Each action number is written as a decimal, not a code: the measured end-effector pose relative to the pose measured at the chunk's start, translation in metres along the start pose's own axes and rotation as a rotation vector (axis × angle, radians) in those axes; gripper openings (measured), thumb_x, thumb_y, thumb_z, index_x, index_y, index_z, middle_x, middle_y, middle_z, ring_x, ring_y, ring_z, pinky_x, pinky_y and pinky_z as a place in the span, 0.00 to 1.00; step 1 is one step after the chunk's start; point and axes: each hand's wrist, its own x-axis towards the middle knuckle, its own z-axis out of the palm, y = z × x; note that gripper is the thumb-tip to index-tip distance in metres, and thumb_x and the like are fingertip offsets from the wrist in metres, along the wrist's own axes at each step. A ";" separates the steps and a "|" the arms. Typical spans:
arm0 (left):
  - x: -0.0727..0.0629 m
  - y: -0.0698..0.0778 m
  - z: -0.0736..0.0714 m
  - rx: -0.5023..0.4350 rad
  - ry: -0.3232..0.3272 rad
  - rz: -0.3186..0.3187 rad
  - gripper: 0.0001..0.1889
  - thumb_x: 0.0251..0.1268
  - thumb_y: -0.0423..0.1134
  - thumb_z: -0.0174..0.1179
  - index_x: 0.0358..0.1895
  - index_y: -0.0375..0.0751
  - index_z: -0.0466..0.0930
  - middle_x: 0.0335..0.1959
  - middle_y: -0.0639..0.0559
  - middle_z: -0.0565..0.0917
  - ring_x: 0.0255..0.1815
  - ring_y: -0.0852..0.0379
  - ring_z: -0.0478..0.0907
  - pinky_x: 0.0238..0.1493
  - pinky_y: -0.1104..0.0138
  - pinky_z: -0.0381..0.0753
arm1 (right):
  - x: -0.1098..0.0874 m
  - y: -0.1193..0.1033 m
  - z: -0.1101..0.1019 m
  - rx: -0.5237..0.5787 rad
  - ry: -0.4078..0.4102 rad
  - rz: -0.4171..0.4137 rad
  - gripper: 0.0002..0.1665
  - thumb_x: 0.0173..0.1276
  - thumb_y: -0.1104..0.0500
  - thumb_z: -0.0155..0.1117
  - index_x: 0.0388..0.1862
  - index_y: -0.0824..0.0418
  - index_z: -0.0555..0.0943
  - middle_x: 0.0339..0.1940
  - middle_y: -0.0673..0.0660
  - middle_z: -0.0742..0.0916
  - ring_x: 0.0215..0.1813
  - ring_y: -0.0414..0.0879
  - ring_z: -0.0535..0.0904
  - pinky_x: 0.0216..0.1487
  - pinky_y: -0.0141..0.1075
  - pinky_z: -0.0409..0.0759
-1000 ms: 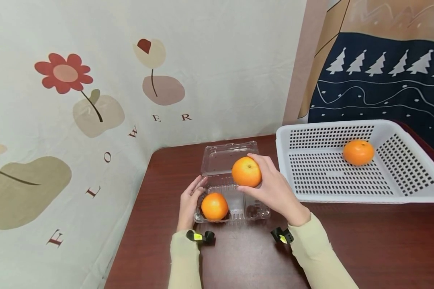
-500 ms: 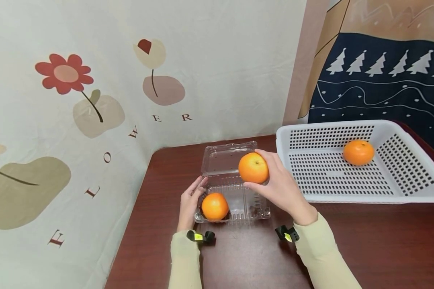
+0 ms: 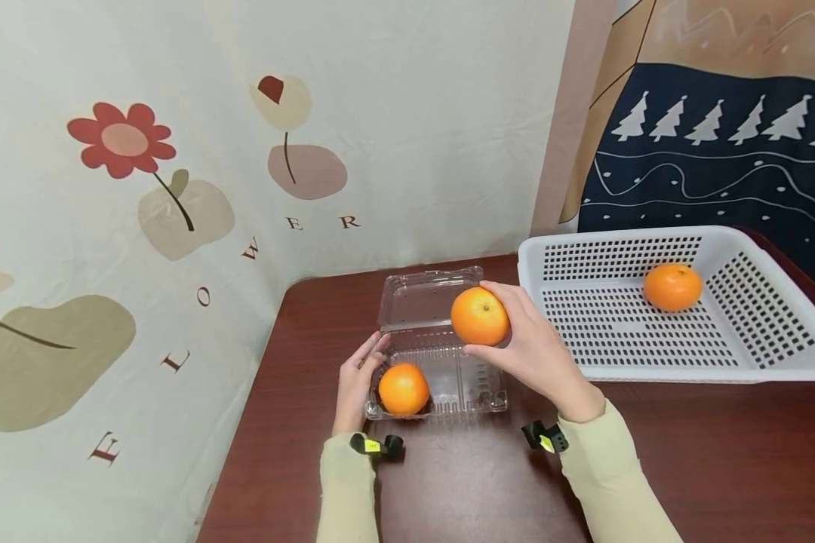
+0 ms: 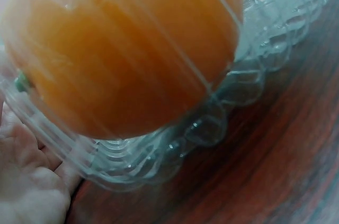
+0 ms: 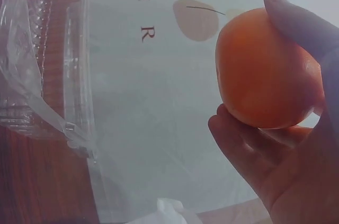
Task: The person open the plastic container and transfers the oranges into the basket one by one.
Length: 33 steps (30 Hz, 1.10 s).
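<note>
Since a second ago, the right hand (image 3: 533, 348) has carried its orange (image 3: 479, 316) up and rightward, away from the clear box toward the basket side; the left hand has stayed put.

Across the dark red-brown table (image 3: 686, 460), the white perforated basket (image 3: 774, 354) sits at the right with one orange (image 3: 672, 286) inside, near its far right corner. Left of it, just beside, lies the clear plastic clamshell box (image 3: 469, 388), its lid (image 3: 417, 298) folded open and flat toward the wall. Another orange (image 3: 404, 388) rests in the box's left compartment.

Fingers and thumb of the right hand curl round the lifted orange, holding it in the air above the box's hinge and right half. With fingers nearly straight, the left hand (image 3: 356, 381) lies against the box's left wall, touching it beside the seated orange; the left wrist view shows the palm against the ribbed plastic.
</note>
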 end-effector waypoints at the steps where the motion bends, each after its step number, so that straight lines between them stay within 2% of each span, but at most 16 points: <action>1: 0.000 0.000 0.000 0.000 -0.001 0.001 0.22 0.63 0.30 0.49 0.61 0.39 0.66 0.55 0.43 0.74 0.58 0.53 0.69 0.53 0.74 0.68 | 0.000 0.000 -0.001 -0.006 -0.004 0.000 0.50 0.41 0.42 0.73 0.64 0.47 0.62 0.53 0.46 0.71 0.47 0.41 0.70 0.43 0.42 0.75; 10: 0.007 -0.015 -0.003 -0.038 -0.020 0.051 0.21 0.63 0.28 0.47 0.61 0.39 0.67 0.55 0.43 0.74 0.57 0.51 0.70 0.54 0.71 0.68 | -0.002 0.000 -0.004 -0.027 -0.060 0.025 0.48 0.40 0.33 0.68 0.62 0.43 0.62 0.47 0.43 0.73 0.41 0.39 0.71 0.39 0.39 0.75; 15: 0.008 -0.020 -0.003 -0.024 -0.014 0.061 0.21 0.64 0.28 0.47 0.60 0.43 0.68 0.54 0.45 0.75 0.56 0.52 0.70 0.54 0.70 0.68 | -0.002 -0.001 -0.003 -0.032 -0.075 0.024 0.47 0.41 0.36 0.69 0.61 0.42 0.63 0.48 0.43 0.73 0.40 0.39 0.72 0.38 0.39 0.75; 25: 0.003 -0.006 -0.004 -0.040 -0.041 0.059 0.23 0.64 0.28 0.46 0.63 0.39 0.62 0.56 0.42 0.73 0.58 0.49 0.68 0.54 0.71 0.68 | -0.001 -0.002 -0.003 -0.005 -0.038 0.017 0.48 0.42 0.36 0.69 0.62 0.47 0.62 0.55 0.44 0.70 0.46 0.40 0.71 0.42 0.41 0.75; 33: 0.008 -0.018 -0.005 -0.032 -0.029 0.065 0.24 0.64 0.28 0.47 0.64 0.43 0.62 0.55 0.46 0.75 0.57 0.52 0.70 0.53 0.69 0.70 | -0.003 0.002 -0.013 -0.030 -0.015 0.025 0.51 0.43 0.44 0.73 0.64 0.50 0.59 0.55 0.49 0.69 0.46 0.45 0.72 0.43 0.46 0.75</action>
